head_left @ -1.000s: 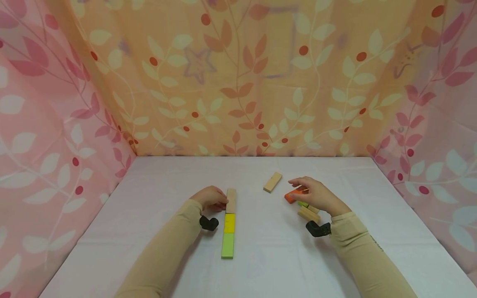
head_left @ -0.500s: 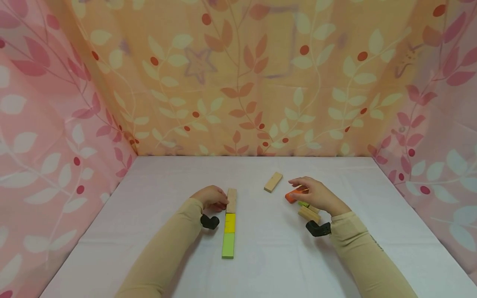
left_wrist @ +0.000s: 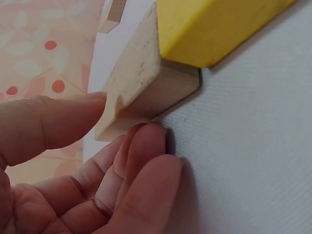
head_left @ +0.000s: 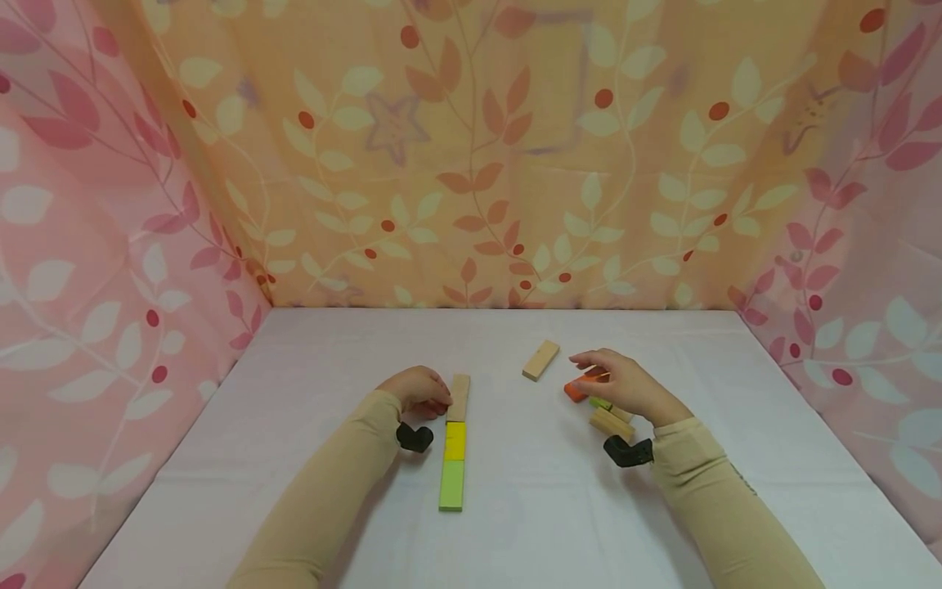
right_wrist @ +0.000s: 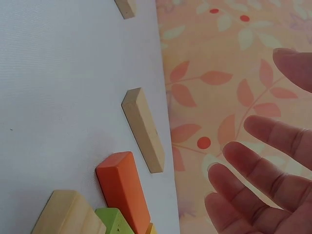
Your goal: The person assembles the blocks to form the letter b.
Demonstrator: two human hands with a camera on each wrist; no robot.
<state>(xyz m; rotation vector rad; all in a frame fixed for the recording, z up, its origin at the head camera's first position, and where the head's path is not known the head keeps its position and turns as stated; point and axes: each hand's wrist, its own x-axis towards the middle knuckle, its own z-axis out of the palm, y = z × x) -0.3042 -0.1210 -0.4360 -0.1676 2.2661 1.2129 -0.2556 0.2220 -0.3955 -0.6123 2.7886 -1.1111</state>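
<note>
A plain wooden block (head_left: 459,397), a yellow block (head_left: 455,442) and a light green block (head_left: 452,486) lie end to end in a row. My left hand (head_left: 419,393) is at the left side of the wooden block. In the left wrist view, one fingertip (left_wrist: 100,100) touches that block's edge, while the other fingers are loosely bent beside it. My right hand (head_left: 621,384) hovers over a small group of blocks with its fingers spread and nothing in them. Below it are an orange block (right_wrist: 124,187), a green block (right_wrist: 114,222) and a wooden block (right_wrist: 68,214).
Another plain wooden block (head_left: 540,361) lies alone toward the back, between the row and the group. The white-covered table (head_left: 530,523) is bordered by a floral cloth (head_left: 471,164) at the back and both sides. Each wrist wears a black camera mount (head_left: 414,438).
The far end of the plain wooden block in the row has turned slightly to the right, leaving it a little skewed from the yellow one. The right hand has stayed in place.
</note>
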